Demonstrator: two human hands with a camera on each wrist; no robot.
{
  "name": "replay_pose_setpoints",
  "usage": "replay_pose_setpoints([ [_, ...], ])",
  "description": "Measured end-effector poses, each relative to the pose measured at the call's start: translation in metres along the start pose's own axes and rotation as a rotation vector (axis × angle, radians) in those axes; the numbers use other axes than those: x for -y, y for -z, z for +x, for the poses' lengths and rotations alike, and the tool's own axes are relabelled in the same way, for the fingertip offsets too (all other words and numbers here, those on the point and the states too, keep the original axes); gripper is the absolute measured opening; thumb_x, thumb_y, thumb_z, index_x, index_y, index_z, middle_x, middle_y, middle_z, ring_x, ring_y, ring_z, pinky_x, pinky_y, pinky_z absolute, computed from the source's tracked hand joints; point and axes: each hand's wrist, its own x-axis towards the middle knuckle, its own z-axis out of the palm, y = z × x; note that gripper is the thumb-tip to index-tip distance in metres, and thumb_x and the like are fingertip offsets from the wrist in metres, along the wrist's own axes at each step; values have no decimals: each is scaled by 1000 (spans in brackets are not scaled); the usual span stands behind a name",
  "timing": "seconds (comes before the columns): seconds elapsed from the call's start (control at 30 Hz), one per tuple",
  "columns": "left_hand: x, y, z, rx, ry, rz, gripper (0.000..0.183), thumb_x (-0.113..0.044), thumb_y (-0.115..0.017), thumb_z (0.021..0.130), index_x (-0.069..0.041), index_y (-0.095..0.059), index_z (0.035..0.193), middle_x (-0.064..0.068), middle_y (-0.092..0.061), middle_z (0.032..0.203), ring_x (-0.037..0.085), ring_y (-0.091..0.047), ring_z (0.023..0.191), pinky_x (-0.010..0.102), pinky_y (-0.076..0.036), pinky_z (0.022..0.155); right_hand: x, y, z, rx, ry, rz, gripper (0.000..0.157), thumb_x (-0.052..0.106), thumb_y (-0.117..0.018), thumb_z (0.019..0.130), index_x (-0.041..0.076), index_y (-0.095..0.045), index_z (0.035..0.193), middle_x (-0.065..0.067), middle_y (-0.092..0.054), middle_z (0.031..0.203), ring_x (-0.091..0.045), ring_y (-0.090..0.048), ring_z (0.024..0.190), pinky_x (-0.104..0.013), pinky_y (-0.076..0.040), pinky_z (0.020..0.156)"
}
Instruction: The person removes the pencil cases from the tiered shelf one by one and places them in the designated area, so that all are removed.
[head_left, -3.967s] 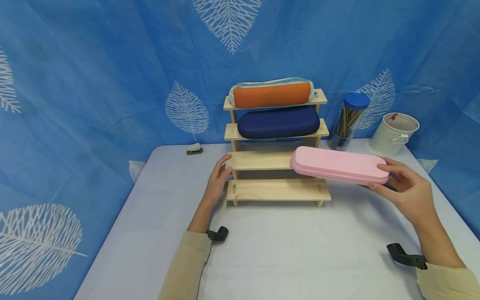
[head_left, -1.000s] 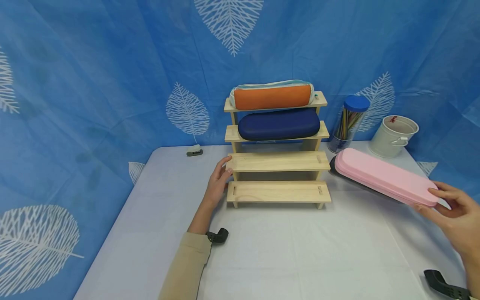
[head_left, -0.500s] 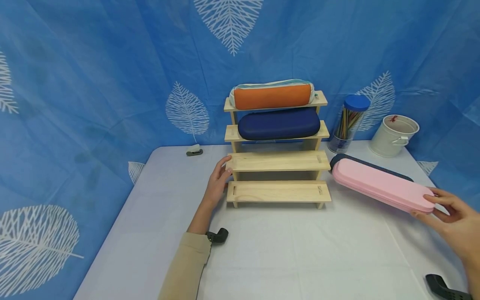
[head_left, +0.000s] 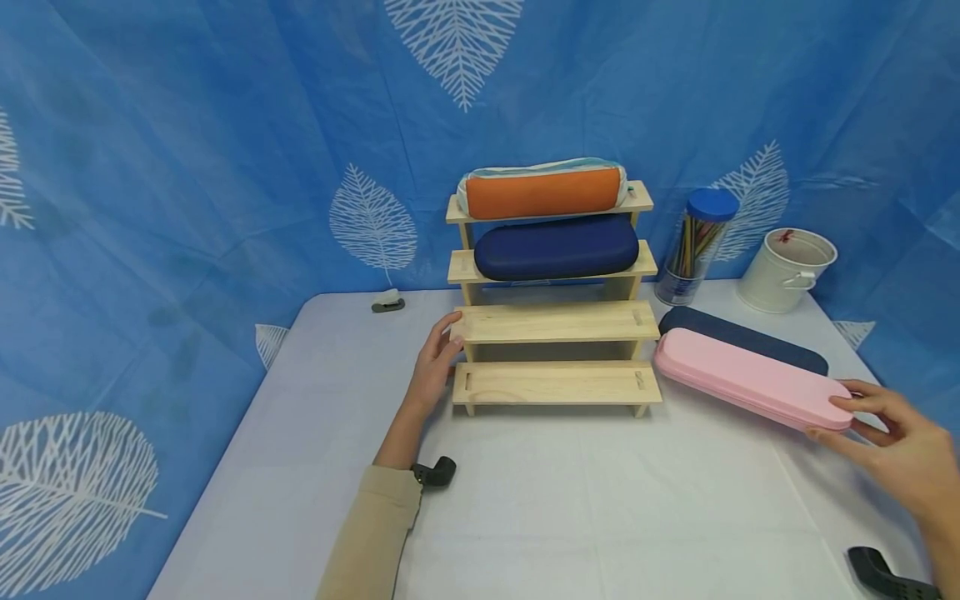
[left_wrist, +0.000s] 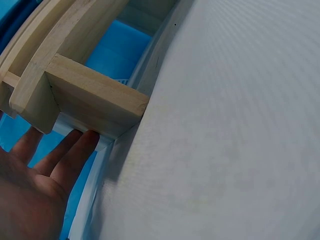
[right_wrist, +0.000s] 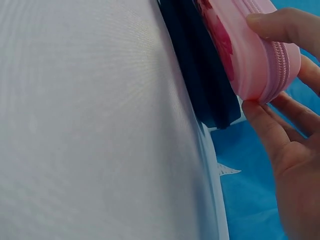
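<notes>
In the head view, the right hand [head_left: 892, 446] pinches the near right end of a pink zippered pencil case [head_left: 750, 379]. The right wrist view shows thumb and fingers around the zipped end [right_wrist: 270, 55], with a red picture on the lower face. A dark navy case [head_left: 750, 337] lies behind it on the table, overlapped by the pink one. At the rack's left, the left hand [head_left: 433, 367] touches the end of the second-lowest shelf of a wooden tiered rack [head_left: 555, 323]. Its fairly straight fingers rest against the rack's side [left_wrist: 95, 95] in the left wrist view.
An orange pencil case [head_left: 543, 192] occupies the top shelf, a blue case [head_left: 557, 248] the one below. Behind at right stand a blue-lidded jar [head_left: 693, 246] of sticks and a white bucket [head_left: 783, 271]. A small stapler-like object [head_left: 387, 302] lies at the back left.
Since four seconds ago the pink pencil case has moved off from in front of the rack to its right. In the last second it came nearer, uncovering the navy case. The left hand stayed put.
</notes>
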Motion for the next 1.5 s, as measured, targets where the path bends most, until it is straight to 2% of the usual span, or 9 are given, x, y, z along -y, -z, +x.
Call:
replay_pose_setpoints([
  [0.13, 0, 0, 0, 1, 3, 0, 46, -28, -47, 102, -25, -37, 147, 12, -39, 147, 32, -46, 126, 56, -43, 92, -4, -1, -2, 26, -46, -49, 51, 8, -81, 78, -10, -57, 120, -4, -44, 142, -4, -37, 128, -5, -32, 82],
  [0.4, 1, 0, 0, 1, 0, 3, 47, -29, -47, 102, -25, -37, 147, 13, -39, 147, 32, -46, 126, 56, -43, 92, -16, -2, -2, 71, -65, -77, 50, 15, -81, 79, -7, -58, 117, -9, -40, 147, -8, -35, 133, -4, -33, 80],
  [0.6, 1, -1, 0, 2, -4, 5, 46, -30, -48, 102, -25, -37, 147, 13, -39, 147, 32, -46, 126, 57, -43, 92, -19, -2, -1, 104, -91, -88, 47, 18, -80, 80, -4, -56, 115, -14, -34, 150, -19, -30, 138, -6, -33, 81],
  [0.9, 3, -1, 0, 2, 2, 12, 47, -30, -47, 102, -25, -36, 148, 13, -39, 147, 32, -46, 126, 56, -43, 92, -20, -3, 1, 170, -137, -125, 54, 25, -77, 83, -6, -53, 120, -25, -27, 150, -41, -24, 138, -9, -31, 85],
  [1.17, 34, 4, 13, -13, 3, -15, 45, -32, -48, 102, -34, -38, 146, 8, -41, 146, 29, -47, 126, 56, -44, 92, -26, -3, 3, 172, -147, -123, 52, 22, -77, 84, -5, -52, 120, -23, -24, 153, -39, -22, 139, -11, -29, 88],
  [1.4, 36, 3, 13, -34, -18, 3, 45, -41, -50, 99, -39, -40, 143, 4, -43, 144, 28, -49, 124, 54, -46, 90, -28, -3, 4, 247, -119, -148, 57, 27, -75, 85, -7, -49, 123, -31, -23, 150, -50, -23, 134, -13, -30, 87],
  [1.5, 34, 4, 13, -29, -14, -6, 44, -39, -50, 100, -38, -41, 143, 4, -44, 144, 28, -49, 124, 53, -46, 90, -29, -4, 4, 258, -96, -150, 58, 26, -75, 85, -7, -48, 124, -32, -22, 149, -49, -21, 135, -11, -30, 86],
])
